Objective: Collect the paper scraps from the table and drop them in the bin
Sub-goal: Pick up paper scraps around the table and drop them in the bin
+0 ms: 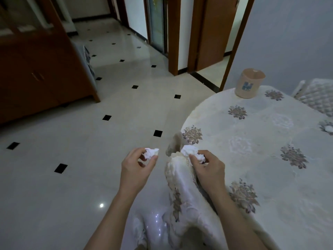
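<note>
My left hand (137, 168) pinches a crumpled white paper scrap (151, 153) over the floor, left of the table's edge. Close by, my right hand (207, 168) grips two white crumpled scraps (191, 150) over the hanging fold of the tablecloth. Another small white scrap (328, 128) lies on the round table (261, 141) at the far right edge of view. A beige cylindrical container (249, 83) with a blue label stands at the table's far edge; I cannot tell whether it is the bin.
The table wears a pale cloth with flower patterns that hangs down in folds (182, 186) between my arms. A padded chair back (317, 98) stands behind the table on the right. A wooden cabinet (36, 69) stands to the left across a shiny tiled floor (90, 141). Open doorways lie ahead.
</note>
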### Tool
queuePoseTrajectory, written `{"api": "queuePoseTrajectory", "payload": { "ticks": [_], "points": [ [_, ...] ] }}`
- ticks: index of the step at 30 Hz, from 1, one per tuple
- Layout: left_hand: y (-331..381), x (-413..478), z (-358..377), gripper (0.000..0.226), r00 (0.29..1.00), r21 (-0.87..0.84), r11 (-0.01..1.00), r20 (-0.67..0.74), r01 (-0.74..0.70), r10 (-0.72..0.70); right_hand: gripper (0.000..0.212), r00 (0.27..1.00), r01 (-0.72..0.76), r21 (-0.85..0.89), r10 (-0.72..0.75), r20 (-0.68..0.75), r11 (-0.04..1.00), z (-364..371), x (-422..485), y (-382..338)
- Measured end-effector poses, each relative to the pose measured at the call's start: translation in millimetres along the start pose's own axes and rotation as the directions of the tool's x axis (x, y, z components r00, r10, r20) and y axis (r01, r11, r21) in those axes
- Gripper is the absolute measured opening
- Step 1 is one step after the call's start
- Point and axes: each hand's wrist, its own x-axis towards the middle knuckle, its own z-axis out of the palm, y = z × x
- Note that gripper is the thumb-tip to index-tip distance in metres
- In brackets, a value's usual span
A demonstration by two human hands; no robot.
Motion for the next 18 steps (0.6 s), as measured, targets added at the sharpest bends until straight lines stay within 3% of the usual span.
{"api": "queuePoseTrajectory", "payload": {
  "ticks": [11, 18],
  "points": [
    [-93, 163, -66, 0.012, 0.998, -0.052, 0.999, 0.058, 0.007, -0.004, 0.013, 0.99, -0.136, 0.026, 0.137, -0.018, 0.99, 153, 96, -74],
    [-136, 241, -80, 0.009, 0.998, -0.078, 0.996, 0.056, 0.032, -0.027, 0.008, 0.987, -0.155, 0.003, 0.155, -0.034, 0.988, 210, 146, -94]
  ]
}}
